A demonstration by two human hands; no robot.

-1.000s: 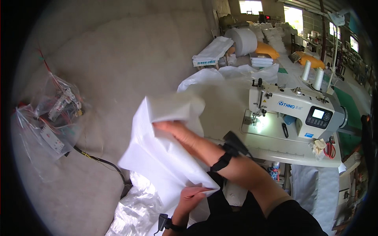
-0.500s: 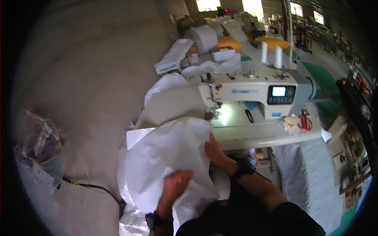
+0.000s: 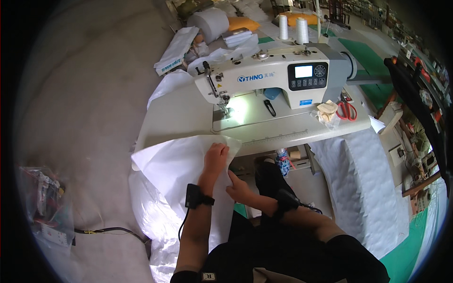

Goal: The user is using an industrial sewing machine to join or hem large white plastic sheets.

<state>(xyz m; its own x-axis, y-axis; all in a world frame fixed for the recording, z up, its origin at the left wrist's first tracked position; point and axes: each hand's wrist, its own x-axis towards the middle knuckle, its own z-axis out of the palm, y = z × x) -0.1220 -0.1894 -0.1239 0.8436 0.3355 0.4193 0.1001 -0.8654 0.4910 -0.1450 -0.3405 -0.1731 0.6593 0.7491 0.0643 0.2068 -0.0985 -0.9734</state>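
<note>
A large white sheet of thin material (image 3: pixel 174 162) lies over the front left of the sewing table (image 3: pixel 163 113) and hangs down towards me. My left hand (image 3: pixel 216 158) is closed on the sheet near its upper right corner, at the table's front edge. Just below and to the right, my right hand (image 3: pixel 239 189) pinches the sheet's right edge. The white sewing machine (image 3: pixel 250 75) stands beyond both hands, its lamp lighting the needle area (image 3: pixel 226 111). The sheet's corner is apart from the needle. My fingertips are partly hidden.
Black thread snips (image 3: pixel 270 108) lie under the machine arm. Red-handled scissors (image 3: pixel 347 111) rest at the table's right beside a beige cloth scrap (image 3: pixel 326 111). White thread cones (image 3: pixel 302 31) stand behind. Quilted white material (image 3: pixel 358 184) hangs at the right. A cable (image 3: pixel 111 230) crosses the floor.
My left hand has moved up and right onto the sheet near its corner. My right hand has slid down the right edge. The view has shifted, with the machine now higher and further left.
</note>
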